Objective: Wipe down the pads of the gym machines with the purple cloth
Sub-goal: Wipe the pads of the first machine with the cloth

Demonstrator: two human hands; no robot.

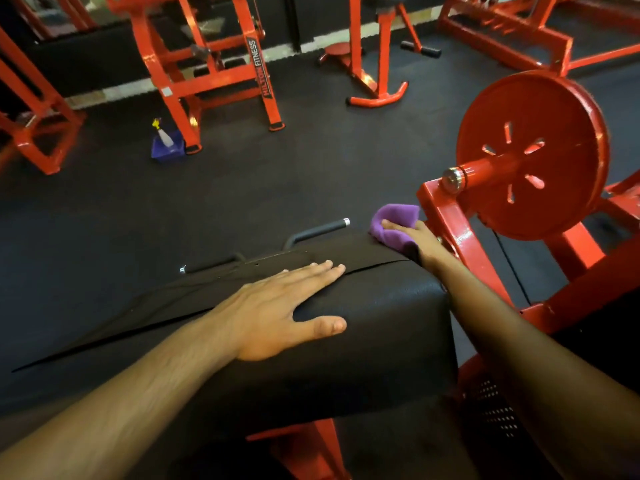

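**Purple cloth at the far corner of the black pad**

The black pad (pixel 363 327) runs long from lower left toward upper right, its rounded near edge facing the camera and its far right corner ending just beside the red machine frame (pixel 450 230). Past the pad's far edge two dark handle bars (pixel 317 232) stick out over the black rubber floor (pixel 242 188), which lies open between this machine and the red frames farther back.

The right hand (pixel 414 237) reaches along the pad's right side to that far corner and presses the purple cloth (pixel 393 223) there, fingers laid over it; the cloth is bunched, one fold standing up, close to the red frame. Whether the thumb curls round the cloth cannot be told.

The left hand (pixel 282 310) lies flat on top of the pad, fingers straight and together, pointing toward the far right, thumb spread along the near edge, holding nothing.

A red weight plate (pixel 533 154) sits on its peg to the right, above the frame.

On the floor well beyond, a blue tub (pixel 168 148) holds a spray bottle (pixel 162 133) with a yellow trigger, beside a foot of another red machine.
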